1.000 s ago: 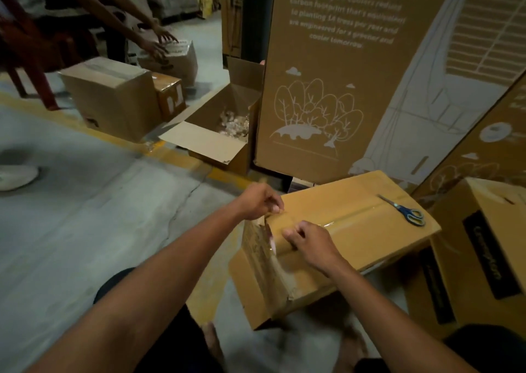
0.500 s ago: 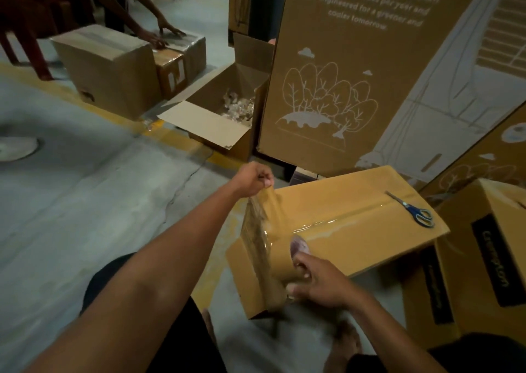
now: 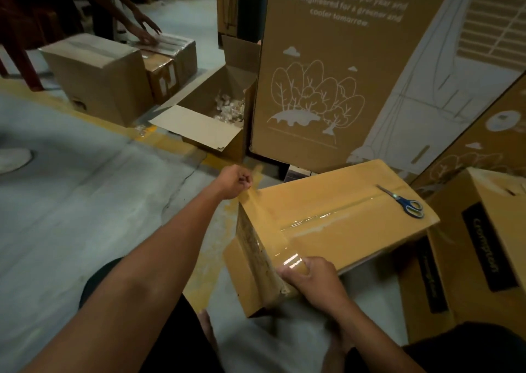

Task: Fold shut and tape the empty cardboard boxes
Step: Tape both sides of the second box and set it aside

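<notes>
Change since a second ago: both hands were pinching at the top edge of the box, now they've split, left one up at the far corner, right one down at the near corner with the roll
Left hand (image 3: 234,181): fingers curled tight into a fist, pinching the loose end of the tape (image 3: 266,224) just past the box's far left corner
Right hand (image 3: 311,280): fingers wrapped around the tape roll (image 3: 293,262), thumb (image 3: 290,273) on the side facing me, roll pressed against the near left corner of the box
Tape: brownish clear strip stretched between the two sets of fingers, running along the left end edge of the box
Box (image 3: 336,230): closed, tilted, lying on the floor right under both hands; a shiny strip of tape already runs down its top seam, away from my fingers to the right
Scissors (image 3: 404,203): blue handles, lying flat on the box top at the far right end, well away from either hand
Open box (image 3: 210,128): on the floor beyond the left fist, flaps out, crumpled scraps inside
Someone else: another person's hands (image 3: 145,32) resting on a taped box (image 3: 176,52) way off at the back left
</notes>
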Demonstrator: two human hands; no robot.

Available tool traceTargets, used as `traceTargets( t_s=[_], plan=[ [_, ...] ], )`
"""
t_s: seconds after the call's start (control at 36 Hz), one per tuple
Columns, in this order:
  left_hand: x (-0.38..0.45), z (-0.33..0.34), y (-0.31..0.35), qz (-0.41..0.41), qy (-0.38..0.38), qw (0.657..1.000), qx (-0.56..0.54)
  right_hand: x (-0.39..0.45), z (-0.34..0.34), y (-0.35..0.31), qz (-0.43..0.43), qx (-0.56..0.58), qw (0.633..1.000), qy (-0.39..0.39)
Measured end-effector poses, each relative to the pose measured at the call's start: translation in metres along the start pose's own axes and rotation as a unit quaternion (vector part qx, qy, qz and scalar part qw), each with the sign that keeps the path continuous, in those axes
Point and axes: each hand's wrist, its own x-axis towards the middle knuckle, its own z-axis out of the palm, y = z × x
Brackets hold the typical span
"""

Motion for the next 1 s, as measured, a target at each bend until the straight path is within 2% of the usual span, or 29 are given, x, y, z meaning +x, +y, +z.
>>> traceTargets(
  t_s=[0.5,0.86,1.0],
  plan=[
    [0.013,0.019,-0.029,-0.033,0.059,0.998,0.010,0.032,0.042,-0.048,0.109,-0.092,0.988,0.061],
    [0.021,0.043,-0.035,-0.079,0.051,0.995,-0.022,0.036,0.047,-0.048,0.133,-0.071,0.988,0.044],
    [0.020,0.051,-0.040,-0.113,0.089,0.989,-0.033,0.036,0.044,-0.049,0.132,-0.062,0.989,0.020]
  ],
)
